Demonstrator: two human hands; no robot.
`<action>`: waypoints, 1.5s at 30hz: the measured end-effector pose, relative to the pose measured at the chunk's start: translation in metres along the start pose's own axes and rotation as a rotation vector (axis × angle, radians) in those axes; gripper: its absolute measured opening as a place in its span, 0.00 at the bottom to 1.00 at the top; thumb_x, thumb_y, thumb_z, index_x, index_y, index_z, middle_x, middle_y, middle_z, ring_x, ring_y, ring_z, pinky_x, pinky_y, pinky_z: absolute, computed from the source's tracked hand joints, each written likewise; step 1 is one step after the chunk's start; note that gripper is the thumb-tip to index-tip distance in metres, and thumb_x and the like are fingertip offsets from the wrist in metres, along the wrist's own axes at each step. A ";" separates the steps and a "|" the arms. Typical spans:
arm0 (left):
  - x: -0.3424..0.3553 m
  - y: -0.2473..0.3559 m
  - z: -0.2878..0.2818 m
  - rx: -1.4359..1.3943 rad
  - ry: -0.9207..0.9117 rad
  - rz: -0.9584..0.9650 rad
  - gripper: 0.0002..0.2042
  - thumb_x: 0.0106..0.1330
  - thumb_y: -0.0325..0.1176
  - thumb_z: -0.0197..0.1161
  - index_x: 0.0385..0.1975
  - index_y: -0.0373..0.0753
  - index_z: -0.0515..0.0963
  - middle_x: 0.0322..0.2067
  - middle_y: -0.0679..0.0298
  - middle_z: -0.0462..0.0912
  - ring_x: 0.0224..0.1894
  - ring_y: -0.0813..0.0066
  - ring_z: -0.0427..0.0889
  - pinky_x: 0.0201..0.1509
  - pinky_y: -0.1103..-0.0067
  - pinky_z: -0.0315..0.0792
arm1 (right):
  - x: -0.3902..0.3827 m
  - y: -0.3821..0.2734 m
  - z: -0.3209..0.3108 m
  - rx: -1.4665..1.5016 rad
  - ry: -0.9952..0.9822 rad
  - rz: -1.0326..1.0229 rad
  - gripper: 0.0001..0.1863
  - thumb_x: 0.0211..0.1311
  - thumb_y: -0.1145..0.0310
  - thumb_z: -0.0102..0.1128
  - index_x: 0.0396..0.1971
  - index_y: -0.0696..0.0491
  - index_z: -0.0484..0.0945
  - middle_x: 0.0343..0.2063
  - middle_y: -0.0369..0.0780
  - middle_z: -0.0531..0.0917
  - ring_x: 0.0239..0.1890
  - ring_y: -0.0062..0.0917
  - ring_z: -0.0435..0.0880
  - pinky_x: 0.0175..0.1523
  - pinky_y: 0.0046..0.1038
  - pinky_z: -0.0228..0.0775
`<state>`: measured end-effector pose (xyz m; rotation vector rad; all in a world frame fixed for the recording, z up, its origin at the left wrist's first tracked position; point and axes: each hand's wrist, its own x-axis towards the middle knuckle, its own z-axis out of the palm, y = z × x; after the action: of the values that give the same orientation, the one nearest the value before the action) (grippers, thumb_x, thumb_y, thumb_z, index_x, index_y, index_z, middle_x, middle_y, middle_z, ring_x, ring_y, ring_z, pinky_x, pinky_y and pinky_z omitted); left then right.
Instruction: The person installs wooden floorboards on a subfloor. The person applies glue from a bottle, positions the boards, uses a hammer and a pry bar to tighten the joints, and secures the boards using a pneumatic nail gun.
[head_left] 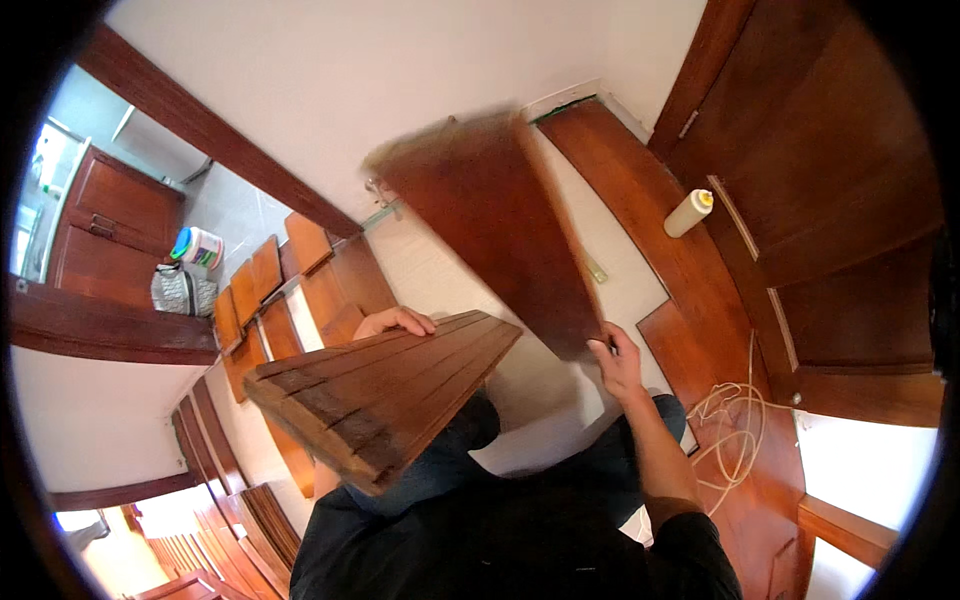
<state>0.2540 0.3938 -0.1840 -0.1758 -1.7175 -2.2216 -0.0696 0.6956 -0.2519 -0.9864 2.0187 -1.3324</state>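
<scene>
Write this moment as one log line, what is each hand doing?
left hand: steadies grooved brown wooden plank stack | right hand: grips blurred reddish-brown wooden floorboard | nearby: white plastic bottle, cream coiled cord

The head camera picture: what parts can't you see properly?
- Long plank in the right hand: smeared by motion blur, far end unclear.
- Left hand: only knuckles show; the stack of boards hides the rest.
- Tub by the doorway: too small to read.
- Cord: one end vanishes behind the right forearm.
</scene>
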 end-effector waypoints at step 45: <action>-0.032 0.000 -0.060 -0.023 0.246 -0.030 0.19 0.68 0.41 0.69 0.48 0.33 0.75 0.54 0.45 0.81 0.62 0.48 0.77 0.71 0.53 0.66 | 0.264 0.145 0.042 -0.953 0.424 -0.069 0.23 0.64 0.61 0.58 0.56 0.55 0.78 0.59 0.53 0.76 0.62 0.49 0.75 0.63 0.50 0.69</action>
<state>0.2905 0.3420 -0.2092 0.1149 -1.5717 -2.1809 -0.2371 0.4977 -0.4097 -1.2135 3.0746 -0.5725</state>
